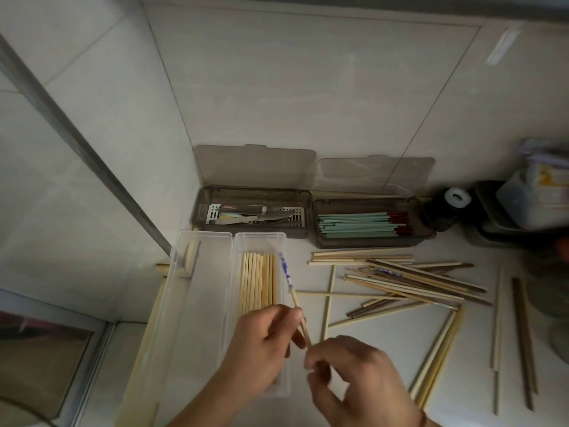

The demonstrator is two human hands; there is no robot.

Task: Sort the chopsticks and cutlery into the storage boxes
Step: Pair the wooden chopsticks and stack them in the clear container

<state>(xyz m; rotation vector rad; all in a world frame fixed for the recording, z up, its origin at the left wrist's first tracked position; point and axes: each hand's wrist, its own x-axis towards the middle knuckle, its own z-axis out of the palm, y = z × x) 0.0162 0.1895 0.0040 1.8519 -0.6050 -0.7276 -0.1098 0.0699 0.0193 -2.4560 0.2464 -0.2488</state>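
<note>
Both my hands hold one chopstick with a blue-patterned top. My left hand pinches its middle, and my right hand pinches its lower end. Its patterned end lies over the right rim of a clear box that holds several light wooden chopsticks. A second clear box lies left of it. At the back, a grey box holds cutlery and another grey box holds green chopsticks. Loose chopsticks are scattered on the counter to the right.
Both grey boxes have their lids up against the tiled wall. Dark containers and a plastic tub stand at the back right. More chopsticks lie near the right edge. A metal-framed pane runs along the left.
</note>
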